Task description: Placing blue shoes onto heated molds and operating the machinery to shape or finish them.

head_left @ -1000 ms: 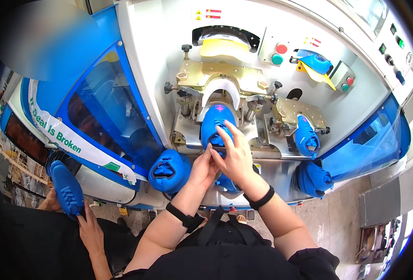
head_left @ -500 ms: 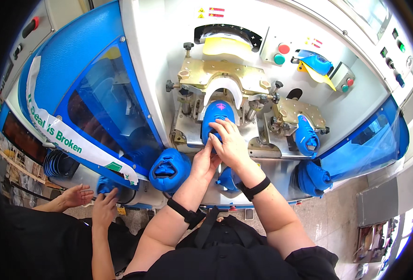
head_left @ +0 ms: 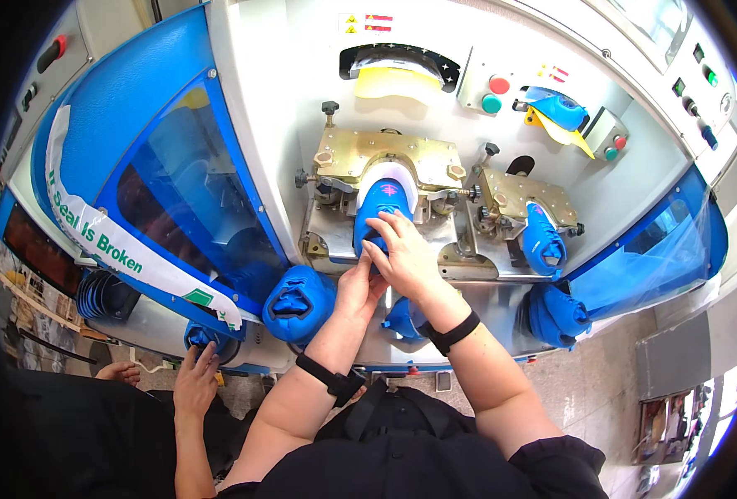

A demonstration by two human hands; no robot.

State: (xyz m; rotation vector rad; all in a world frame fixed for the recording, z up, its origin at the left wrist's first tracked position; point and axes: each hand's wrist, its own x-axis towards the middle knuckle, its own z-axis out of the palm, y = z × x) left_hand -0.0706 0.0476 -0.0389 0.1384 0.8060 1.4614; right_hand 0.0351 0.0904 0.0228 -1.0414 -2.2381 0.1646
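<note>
A blue shoe upper (head_left: 378, 202) with a pink mark on its toe sits in the press of a white machine. Around its toe lies a white curved pad (head_left: 413, 176), below a brass-coloured plate (head_left: 356, 150). My left hand (head_left: 358, 287) grips the near end of the upper, its fingertips partly hidden. Over the top of the same upper curl the fingers of my right hand (head_left: 402, 254), thumb close to my left hand. A second blue upper (head_left: 543, 241) sits in the smaller press to the right.
Blue uppers stand along the front ledge: one at left (head_left: 299, 303), one behind my right wrist (head_left: 402, 319), a stack at right (head_left: 557, 316). Red and green buttons (head_left: 495, 94) are on the back wall. At left, a co-worker's hand (head_left: 195, 382) touches another blue upper (head_left: 202, 335).
The brass-coloured plate and its white pad have come down around the toe of the upper. My hands keep their hold. The co-worker's hands have shifted at left.
</note>
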